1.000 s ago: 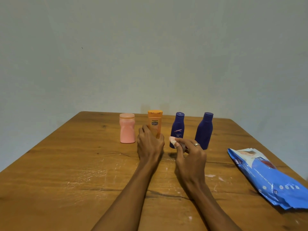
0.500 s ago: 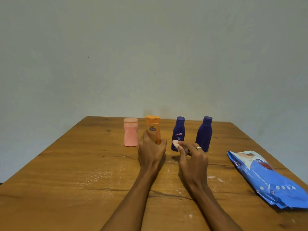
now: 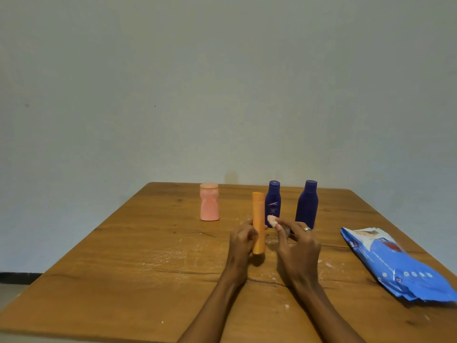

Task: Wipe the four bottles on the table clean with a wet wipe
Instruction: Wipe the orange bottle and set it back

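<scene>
Four bottles sit toward the middle of the frame on the wooden table (image 3: 123,256). The orange bottle (image 3: 258,222) is out of the row, nearer the camera than the rest, and the left hand (image 3: 243,240) grips its lower half, fingers curled round it, holding it roughly upright and apparently raised a little, with its shadow on the wood below. The pink bottle (image 3: 209,202) stands alone to the left of centre, and the two dark blue ones, the labelled blue bottle (image 3: 272,200) and the plain blue bottle (image 3: 307,203), stand upright just right of centre, behind the hands.

The right hand (image 3: 295,240) pinches a small bunched wet wipe (image 3: 271,220) between thumb and fingertips, just beside the orange bottle's right side; whether the wipe touches the plastic cannot be told.

As a judgement, the task looks to be partly under way: the orange bottle is the one in hand, and nothing shows whether any other has been cleaned, so up to three may remain.

All four bottles have their caps on, and what is inside cannot be seen. At the lower right of the frame lies a blue wipes pack (image 3: 395,266), flat on the table, well apart from the hands; its contents are hidden.
</scene>
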`<state>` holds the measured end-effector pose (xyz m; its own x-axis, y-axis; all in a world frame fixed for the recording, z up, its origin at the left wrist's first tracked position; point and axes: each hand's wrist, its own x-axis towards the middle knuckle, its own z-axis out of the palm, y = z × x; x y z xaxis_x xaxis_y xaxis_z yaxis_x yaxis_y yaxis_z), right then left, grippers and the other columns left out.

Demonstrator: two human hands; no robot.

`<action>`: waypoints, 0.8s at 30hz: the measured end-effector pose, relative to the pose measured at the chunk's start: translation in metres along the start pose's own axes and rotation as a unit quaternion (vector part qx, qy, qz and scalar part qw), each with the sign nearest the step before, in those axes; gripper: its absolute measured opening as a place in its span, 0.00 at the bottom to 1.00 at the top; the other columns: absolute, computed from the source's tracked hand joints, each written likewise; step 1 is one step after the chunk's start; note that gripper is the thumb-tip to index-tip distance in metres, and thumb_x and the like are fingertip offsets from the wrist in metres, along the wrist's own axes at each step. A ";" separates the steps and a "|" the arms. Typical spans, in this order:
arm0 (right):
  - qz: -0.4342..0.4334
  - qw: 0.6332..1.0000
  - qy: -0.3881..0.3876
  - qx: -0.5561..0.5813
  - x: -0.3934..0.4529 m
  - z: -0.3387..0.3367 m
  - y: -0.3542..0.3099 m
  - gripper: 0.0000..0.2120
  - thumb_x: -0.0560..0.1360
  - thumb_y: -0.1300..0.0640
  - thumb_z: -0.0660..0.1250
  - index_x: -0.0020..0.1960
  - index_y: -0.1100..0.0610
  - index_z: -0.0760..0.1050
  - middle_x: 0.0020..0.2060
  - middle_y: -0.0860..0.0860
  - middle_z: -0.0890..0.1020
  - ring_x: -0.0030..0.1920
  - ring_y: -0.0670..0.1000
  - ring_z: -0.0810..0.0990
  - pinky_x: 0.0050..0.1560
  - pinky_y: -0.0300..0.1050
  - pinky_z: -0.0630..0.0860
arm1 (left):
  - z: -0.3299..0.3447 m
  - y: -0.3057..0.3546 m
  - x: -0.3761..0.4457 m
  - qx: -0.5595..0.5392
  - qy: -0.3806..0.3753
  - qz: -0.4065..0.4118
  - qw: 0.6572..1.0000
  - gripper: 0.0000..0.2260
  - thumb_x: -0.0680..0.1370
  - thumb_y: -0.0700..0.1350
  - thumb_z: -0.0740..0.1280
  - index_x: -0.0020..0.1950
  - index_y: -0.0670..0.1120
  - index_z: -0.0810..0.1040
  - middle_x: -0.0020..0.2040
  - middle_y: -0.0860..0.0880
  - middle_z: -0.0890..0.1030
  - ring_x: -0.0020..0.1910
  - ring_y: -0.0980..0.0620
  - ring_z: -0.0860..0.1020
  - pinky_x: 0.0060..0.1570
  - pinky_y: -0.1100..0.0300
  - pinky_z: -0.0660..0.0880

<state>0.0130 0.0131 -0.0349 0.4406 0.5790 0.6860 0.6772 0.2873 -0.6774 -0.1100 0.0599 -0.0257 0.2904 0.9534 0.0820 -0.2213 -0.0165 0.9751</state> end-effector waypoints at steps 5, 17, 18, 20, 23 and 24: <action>-0.030 0.999 -0.042 -0.002 -0.015 -0.015 -0.007 0.12 0.78 0.56 0.69 0.60 0.47 0.80 0.51 0.43 0.81 0.53 0.40 0.78 0.49 0.29 0.74 | -0.001 0.004 -0.013 -0.154 0.000 -0.129 0.980 0.21 0.75 0.49 0.62 0.64 0.39 0.74 0.55 0.36 0.80 0.53 0.39 0.78 0.60 0.40 0.73; -0.050 0.995 -0.083 -0.006 -0.033 -0.034 -0.018 0.10 0.78 0.58 0.69 0.58 0.48 0.80 0.53 0.41 0.79 0.56 0.38 0.77 0.52 0.35 0.78 | 0.000 0.012 -0.019 -0.178 -0.116 -0.152 0.965 0.21 0.80 0.60 0.60 0.59 0.46 0.82 0.62 0.37 0.81 0.63 0.37 0.77 0.70 0.33 0.66; -0.050 0.996 -0.075 -0.001 -0.032 -0.033 -0.018 0.10 0.78 0.58 0.69 0.57 0.47 0.80 0.53 0.41 0.79 0.56 0.38 0.77 0.52 0.35 0.78 | -0.001 0.012 -0.021 -0.197 -0.123 -0.160 0.959 0.21 0.80 0.60 0.62 0.58 0.46 0.83 0.62 0.37 0.81 0.62 0.37 0.77 0.70 0.34 0.65; -0.055 0.996 -0.064 0.002 -0.031 -0.032 -0.018 0.10 0.78 0.57 0.69 0.57 0.46 0.79 0.53 0.42 0.79 0.57 0.38 0.77 0.52 0.34 0.77 | -0.003 0.011 -0.022 -0.228 -0.129 -0.172 0.950 0.20 0.80 0.57 0.62 0.60 0.45 0.82 0.63 0.37 0.81 0.63 0.37 0.77 0.70 0.33 0.66; -0.060 0.997 -0.053 -0.009 -0.027 -0.030 -0.020 0.12 0.77 0.56 0.70 0.60 0.47 0.78 0.56 0.43 0.78 0.57 0.37 0.75 0.51 0.30 0.74 | -0.004 0.009 -0.021 -0.249 -0.132 -0.181 0.942 0.19 0.80 0.55 0.63 0.65 0.46 0.75 0.65 0.36 0.78 0.66 0.35 0.75 0.67 0.31 0.68; -0.064 0.997 -0.047 -0.014 -0.024 -0.028 -0.020 0.13 0.77 0.56 0.70 0.60 0.49 0.79 0.56 0.45 0.79 0.56 0.39 0.76 0.52 0.31 0.73 | -0.004 0.009 -0.021 -0.252 -0.133 -0.181 0.941 0.19 0.79 0.55 0.63 0.65 0.46 0.74 0.66 0.36 0.77 0.66 0.35 0.75 0.67 0.31 0.68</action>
<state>0.0061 -0.0278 -0.0303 0.2932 0.6092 0.7368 0.7411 0.3421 -0.5777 -0.1216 0.0412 -0.0197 0.6404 0.7582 -0.1229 -0.4568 0.5045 0.7327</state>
